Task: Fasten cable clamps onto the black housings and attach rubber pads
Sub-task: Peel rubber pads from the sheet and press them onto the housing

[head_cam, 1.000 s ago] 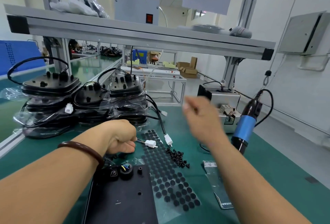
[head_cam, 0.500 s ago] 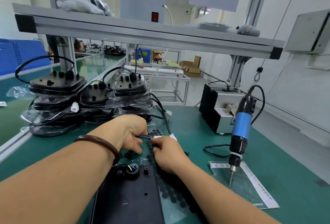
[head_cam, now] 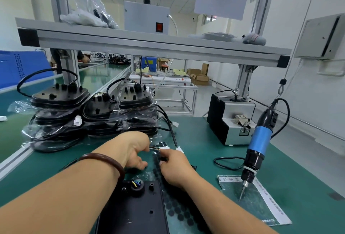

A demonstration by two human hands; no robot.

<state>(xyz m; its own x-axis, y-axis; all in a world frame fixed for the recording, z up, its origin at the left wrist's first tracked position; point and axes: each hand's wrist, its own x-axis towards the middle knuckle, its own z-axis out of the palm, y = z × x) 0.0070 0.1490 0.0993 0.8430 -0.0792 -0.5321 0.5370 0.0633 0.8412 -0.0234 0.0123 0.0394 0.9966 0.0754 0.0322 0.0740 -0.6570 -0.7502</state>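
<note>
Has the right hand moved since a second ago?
Yes. The right hand has come down and left from up by the screw feeder onto the rubber pad sheet, beside the left hand.

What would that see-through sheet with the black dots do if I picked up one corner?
It would probably flop: the sheet looks like thin clear film lying flat on the table. It is likely very light, as the dots are small and flat. They sit in neat rows, so they probably stick and would not slide off.
</note>
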